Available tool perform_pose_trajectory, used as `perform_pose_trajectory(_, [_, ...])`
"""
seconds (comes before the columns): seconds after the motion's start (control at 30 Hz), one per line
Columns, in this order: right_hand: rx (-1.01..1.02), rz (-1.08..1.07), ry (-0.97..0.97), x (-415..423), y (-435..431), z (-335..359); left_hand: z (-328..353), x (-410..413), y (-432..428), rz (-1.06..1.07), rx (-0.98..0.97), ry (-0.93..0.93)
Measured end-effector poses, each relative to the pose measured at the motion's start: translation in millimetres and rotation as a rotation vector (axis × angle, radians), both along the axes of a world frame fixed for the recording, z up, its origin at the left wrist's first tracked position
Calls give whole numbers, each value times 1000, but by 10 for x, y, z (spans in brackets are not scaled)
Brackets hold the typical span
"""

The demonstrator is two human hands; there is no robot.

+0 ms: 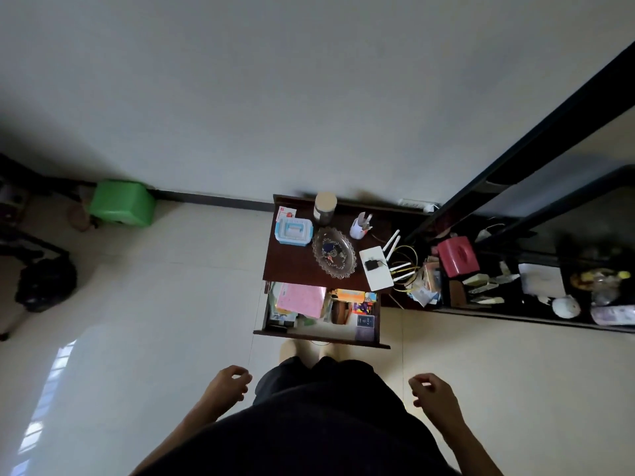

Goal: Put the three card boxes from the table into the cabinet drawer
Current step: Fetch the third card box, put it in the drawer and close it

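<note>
Before open drawer (319, 336): left hand (228, 384) and right hand (434, 395) hang apart, fingers loosely curled, holding nothing. Inside drawer: pink sheet (300, 300), colourful boxes (354, 300).

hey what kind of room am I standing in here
Probably a room in a home: a small dark wooden cabinet with its cluttered drawer open, a white wifi router on top, and a green plastic stool by the wall.
</note>
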State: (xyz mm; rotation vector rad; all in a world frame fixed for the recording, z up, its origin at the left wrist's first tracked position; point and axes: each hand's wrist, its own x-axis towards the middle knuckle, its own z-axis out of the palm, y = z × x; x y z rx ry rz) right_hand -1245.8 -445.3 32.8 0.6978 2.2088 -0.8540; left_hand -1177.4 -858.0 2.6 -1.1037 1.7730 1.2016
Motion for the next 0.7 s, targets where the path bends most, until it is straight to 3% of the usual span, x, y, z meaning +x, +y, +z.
perform_pose_trajectory(0.1, [-15,60,-16,-80,-26,-17,114,-38,43,82,3,67])
perform_pose_trajectory(0.27, [39,401,-147,-485,-135,-84,399,197,200,309,-57,180])
perform_pose_trajectory(0.47, [116,868,-194,-1231,-405,-244,327,1156,737,794,-101,163])
perform_pose_trajectory(0.7, [272,1524,-129,-1421,-1285,-356,124,2532,2211,1340,-90,55])
